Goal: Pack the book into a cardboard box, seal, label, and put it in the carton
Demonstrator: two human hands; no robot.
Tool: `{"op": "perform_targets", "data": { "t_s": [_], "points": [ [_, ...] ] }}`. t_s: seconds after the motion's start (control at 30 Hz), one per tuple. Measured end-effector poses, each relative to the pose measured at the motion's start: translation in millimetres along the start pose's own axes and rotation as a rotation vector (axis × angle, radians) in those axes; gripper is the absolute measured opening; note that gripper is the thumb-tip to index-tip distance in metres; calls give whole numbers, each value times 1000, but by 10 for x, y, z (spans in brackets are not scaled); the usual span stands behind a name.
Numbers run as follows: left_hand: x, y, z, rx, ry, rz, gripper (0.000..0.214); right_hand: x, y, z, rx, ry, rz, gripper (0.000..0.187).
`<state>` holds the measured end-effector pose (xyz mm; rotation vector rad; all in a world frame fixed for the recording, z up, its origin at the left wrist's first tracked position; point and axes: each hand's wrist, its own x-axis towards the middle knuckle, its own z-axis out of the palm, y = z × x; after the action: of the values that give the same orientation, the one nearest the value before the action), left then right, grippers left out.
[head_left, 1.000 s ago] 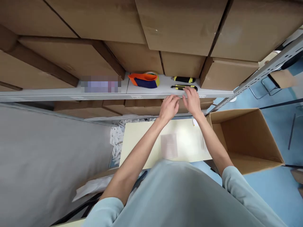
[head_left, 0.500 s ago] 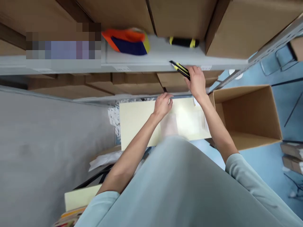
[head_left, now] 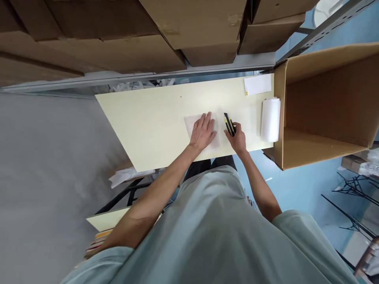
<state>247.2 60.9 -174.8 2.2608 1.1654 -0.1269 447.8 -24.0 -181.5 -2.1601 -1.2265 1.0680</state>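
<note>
My left hand (head_left: 203, 130) lies flat, fingers stretched out, on a thin whitish translucent sheet (head_left: 213, 141) that rests on the pale cream tabletop (head_left: 148, 126). To its right, my right hand (head_left: 237, 139) grips a black and yellow utility knife (head_left: 229, 124) just over the tabletop; the knife's tip points away from me. Between the sheet and the knife there is a small gap. Whether the blade is out is too small to tell.
A white roll (head_left: 270, 120) and a white card (head_left: 258, 85) lie at the table's right end. Beside it stands a large open cardboard box (head_left: 325, 114). Shelved cardboard boxes (head_left: 207, 23) overhang the far edge. A grey wall (head_left: 53, 165) is at left.
My view has tipped down from the shelf to the table. The right hand has brought the utility knife down from the shelf edge. The left hand has flattened onto the sheet.
</note>
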Motion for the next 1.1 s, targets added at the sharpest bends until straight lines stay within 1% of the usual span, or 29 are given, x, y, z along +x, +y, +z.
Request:
{"op": "perform_targets", "data": {
  "t_s": [0.13,0.23,0.37,0.53,0.73,0.93,1.1],
  "points": [
    [105,84,-68,51,-33,-9,60,48,-96,144,-99,2,-70,55],
    [162,159,-109,71,-42,-54,62,103,-226,192,-234,-46,-97,61],
    [228,209,-138,46,-33,-90,62,132,-393,174,-411,-144,-78,64],
    [236,168,-140,-7,-26,-81,61,127,-541,136,-574,-232,-41,65],
    [218,112,-89,-18,-42,-38,65,82,-589,180,-559,-213,-4,66],
    [234,118,-66,-14,-40,-40,67,85,-598,214,-526,-181,-21,69],
    [254,104,-38,-10,-45,-35,68,73,-582,243,-530,-166,-24,65]
  ]
}}
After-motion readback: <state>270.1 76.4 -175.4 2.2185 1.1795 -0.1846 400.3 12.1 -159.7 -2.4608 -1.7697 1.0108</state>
